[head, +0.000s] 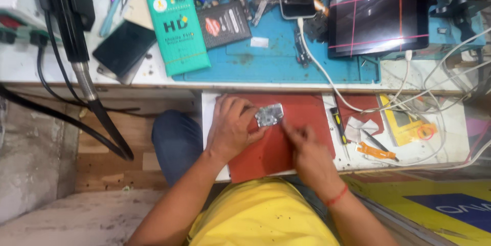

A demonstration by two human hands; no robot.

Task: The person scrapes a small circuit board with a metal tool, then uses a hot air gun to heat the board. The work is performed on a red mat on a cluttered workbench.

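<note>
Board: small metal-topped circuit board (269, 115) on red mat (307, 108), likely light, stiff, fragile.
Hold: edges.
Left hand (232, 128): pinching board.
Right hand (307, 151): blurred, grip unclear.

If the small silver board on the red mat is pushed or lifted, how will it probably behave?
The small silver board looks thin and flat, so it is probably light and stiff. Lying flat on the red mat, it should slide rather than roll or tip. The left hand steadies its edge, which suggests it shifts easily; it may be fragile.
</note>
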